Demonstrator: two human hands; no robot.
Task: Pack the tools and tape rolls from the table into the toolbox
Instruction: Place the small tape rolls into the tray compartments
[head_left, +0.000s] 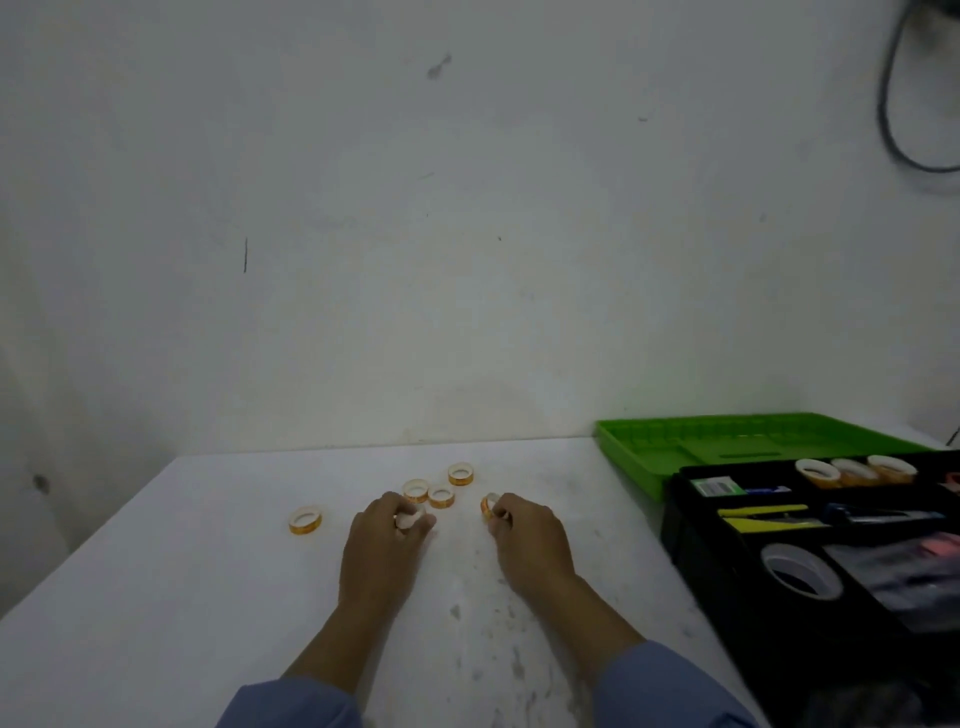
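With left hand, grips a small orange-and-white tape roll at the white counter's middle; with right hand, pinches a second roll. Leaves four loose rolls nearer the far edge, open black toolbox at right edge.

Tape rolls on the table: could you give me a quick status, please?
Left hand grips a tape roll. Right hand pinches a second roll. Four loose rolls on table; toolbox open alongside, nothing blocking.
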